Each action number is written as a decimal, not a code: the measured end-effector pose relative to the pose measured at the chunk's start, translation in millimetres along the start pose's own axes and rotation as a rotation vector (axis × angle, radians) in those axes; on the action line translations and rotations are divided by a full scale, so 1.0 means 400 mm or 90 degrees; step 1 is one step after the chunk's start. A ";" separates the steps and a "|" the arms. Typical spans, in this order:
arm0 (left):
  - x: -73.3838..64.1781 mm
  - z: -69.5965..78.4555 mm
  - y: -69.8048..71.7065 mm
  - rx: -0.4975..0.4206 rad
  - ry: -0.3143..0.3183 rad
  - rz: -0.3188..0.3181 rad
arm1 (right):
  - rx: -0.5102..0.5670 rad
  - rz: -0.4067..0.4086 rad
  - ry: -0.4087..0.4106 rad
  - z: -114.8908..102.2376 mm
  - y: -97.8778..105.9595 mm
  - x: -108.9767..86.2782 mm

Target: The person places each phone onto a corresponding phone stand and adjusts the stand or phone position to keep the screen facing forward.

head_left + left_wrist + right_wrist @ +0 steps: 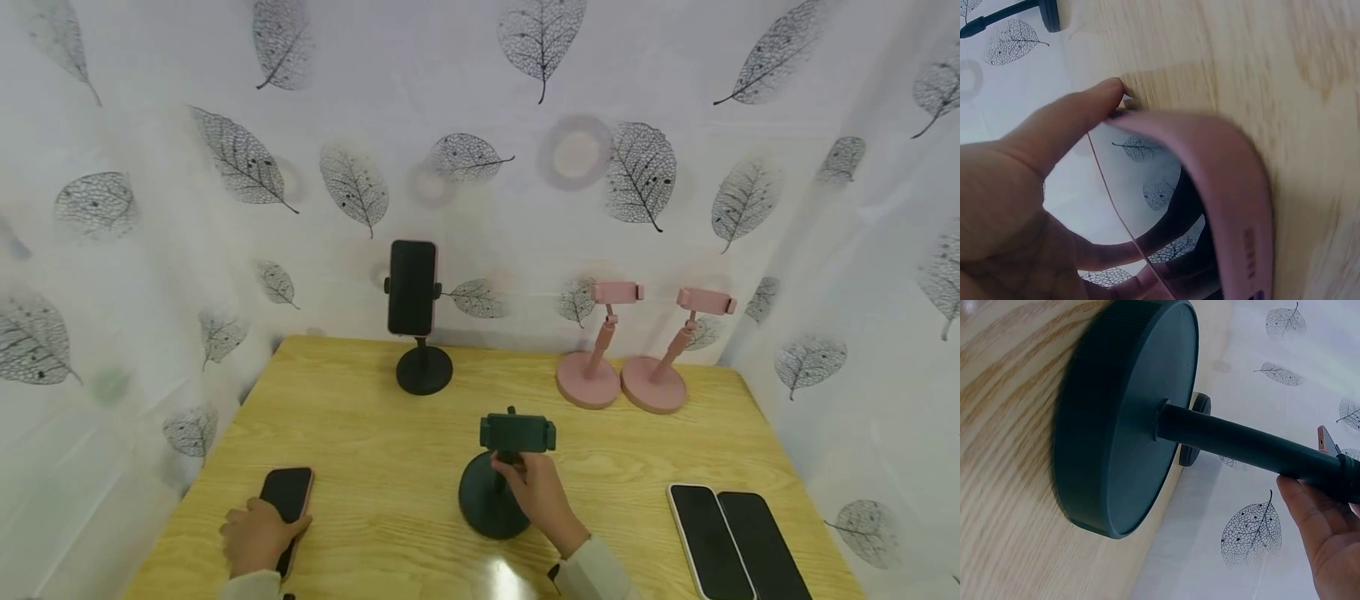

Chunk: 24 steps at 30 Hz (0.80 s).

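Observation:
My left hand holds a smartphone that lies on the table at the front left, its dark screen up. In the left wrist view the phone's pink edge shows, the thumb is at its rim and the fingers reach over the glossy screen. Near the table's middle stands a dark green phone stand with a round base and a bare clamp on top. Just below that clamp, the fingers of my right hand grip the stem. The base sits on the wood.
A black phone stand at the back holds an upright phone. Two pink phone stands stand at the back right. A white-edged phone and a black phone lie side by side, front right. Leaf-printed curtains surround the table.

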<state>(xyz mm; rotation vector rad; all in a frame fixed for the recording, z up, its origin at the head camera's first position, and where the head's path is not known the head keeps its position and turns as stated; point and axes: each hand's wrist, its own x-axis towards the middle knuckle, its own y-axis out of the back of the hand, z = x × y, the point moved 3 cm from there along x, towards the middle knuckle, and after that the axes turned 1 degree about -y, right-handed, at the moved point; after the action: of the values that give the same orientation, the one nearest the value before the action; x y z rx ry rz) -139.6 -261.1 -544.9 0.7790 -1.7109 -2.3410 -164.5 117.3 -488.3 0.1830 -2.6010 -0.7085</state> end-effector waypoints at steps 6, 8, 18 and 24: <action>0.002 0.006 -0.001 -0.003 -0.026 -0.005 | -0.007 0.010 -0.010 0.002 -0.001 0.001; 0.001 0.017 -0.005 -0.007 -0.032 -0.007 | -0.008 0.007 -0.008 0.000 -0.004 0.006; -0.022 0.153 -0.041 -0.055 -0.107 0.054 | -0.011 -0.008 -0.006 -0.010 -0.042 0.048; -0.028 0.223 -0.068 -0.051 -0.144 0.091 | -0.024 0.003 -0.005 -0.003 -0.053 0.070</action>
<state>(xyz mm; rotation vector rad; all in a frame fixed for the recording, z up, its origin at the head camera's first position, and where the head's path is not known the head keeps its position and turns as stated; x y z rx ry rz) -167.9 -171.6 -546.6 0.3764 -1.6782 -2.4586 -188.9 92.0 -487.6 0.1634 -2.5923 -0.7570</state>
